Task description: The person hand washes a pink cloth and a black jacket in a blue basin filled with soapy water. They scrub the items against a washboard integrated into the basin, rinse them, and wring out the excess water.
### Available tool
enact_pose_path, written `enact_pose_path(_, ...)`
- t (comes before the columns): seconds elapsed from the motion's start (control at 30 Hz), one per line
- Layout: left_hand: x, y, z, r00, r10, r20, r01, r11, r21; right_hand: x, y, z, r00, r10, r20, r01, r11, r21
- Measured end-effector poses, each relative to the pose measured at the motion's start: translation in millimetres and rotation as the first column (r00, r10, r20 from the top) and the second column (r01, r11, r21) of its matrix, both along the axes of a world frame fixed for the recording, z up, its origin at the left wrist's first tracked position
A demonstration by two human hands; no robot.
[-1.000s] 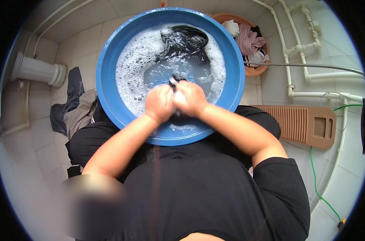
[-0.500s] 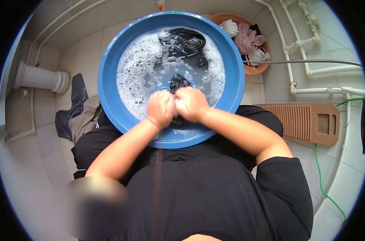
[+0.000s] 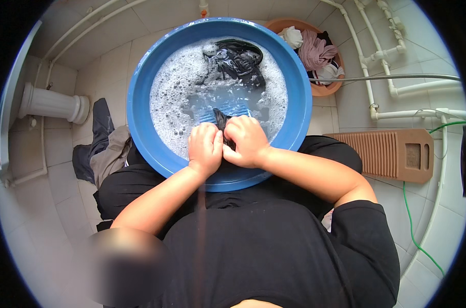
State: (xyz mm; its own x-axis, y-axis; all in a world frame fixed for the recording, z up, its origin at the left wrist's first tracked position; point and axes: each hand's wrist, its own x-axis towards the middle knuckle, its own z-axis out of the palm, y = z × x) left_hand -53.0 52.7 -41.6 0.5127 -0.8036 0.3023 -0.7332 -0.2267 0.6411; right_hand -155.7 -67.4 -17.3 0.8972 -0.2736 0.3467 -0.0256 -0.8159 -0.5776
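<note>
A large round blue basin [image 3: 140, 110] of sudsy water stands between my knees. My left hand [image 3: 205, 146] and my right hand [image 3: 246, 138] are side by side over its near part, both closed on a wet black garment [image 3: 221, 119]. A dark fold of that cloth pokes out between my fists; the rest is hidden under them. Just beyond, a ribbed blue washboard surface [image 3: 229, 110] shows through the water. More wet black cloth [image 3: 238, 59] lies bunched in the foam at the basin's far side.
An orange-brown tub [image 3: 328, 91] of pink, white and dark clothes stands at the far right. A brown washboard [image 3: 381, 151] lies right of my knee. Dark and grey clothes [image 3: 107, 141] lie on the tiles at left, near a white pedestal [image 3: 53, 102]. White pipes [image 3: 371, 92] line the right wall.
Both hands have shifted slightly toward me. Less of the black garment shows beyond my fists, and more of the ribbed blue surface is visible.
</note>
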Motion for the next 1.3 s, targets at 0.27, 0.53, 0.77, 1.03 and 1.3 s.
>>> enact_pose_path(0.27,65.5,-47.8,-29.3,0.994,-0.028,0.102,-0.023,0.888,0.458,76.0,-52.8,-41.4,0.797,-0.233,-0.557,0.302,0.953,0.033)
enact_pose_path(0.53,-5.7,11.8,13.8,0.992,-0.107,0.065,0.099,0.989,0.105,1.0,0.5,2.3,0.994,-0.044,0.1,0.042,0.999,0.018)
enact_pose_path(0.77,48.7,-48.8,-16.4,0.982,0.16,-0.102,-0.104,0.902,0.418,65.9,-47.2,-34.9,0.891,-0.187,-0.413,0.316,0.909,0.271)
enact_pose_path(1.03,2.4,2.5,12.0,0.988,-0.059,-0.146,0.067,0.996,0.052,-1.5,-0.1,18.2,0.889,-0.224,-0.398,0.34,0.907,0.249)
enact_pose_path(1.3,-8.0,-14.2,-2.7,1.0,-0.015,-0.008,0.015,0.997,0.076,12.1,-0.1,-25.3,0.983,-0.181,0.038,0.165,0.951,0.26)
